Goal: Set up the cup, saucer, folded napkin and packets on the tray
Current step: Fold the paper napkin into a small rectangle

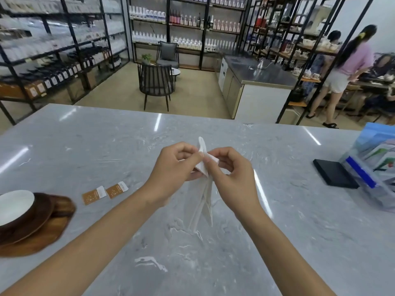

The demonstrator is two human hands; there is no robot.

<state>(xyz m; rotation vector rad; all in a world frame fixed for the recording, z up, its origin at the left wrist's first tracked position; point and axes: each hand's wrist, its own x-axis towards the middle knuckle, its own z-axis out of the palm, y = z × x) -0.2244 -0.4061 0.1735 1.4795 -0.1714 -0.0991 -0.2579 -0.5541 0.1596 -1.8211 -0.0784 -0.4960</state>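
Glossy grey marble-look countertop point(85, 146); dark polished wood tray point(49, 233) and saucer point(42, 210); soft white paper napkin point(204, 201).

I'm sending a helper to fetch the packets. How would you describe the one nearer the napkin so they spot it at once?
Start at the wooden tray at the left edge of the grey marble counter. Just to its right lie two flat orange packets with white ends, side by side. Take the right-hand packet, closer to the hands folding the white napkin.
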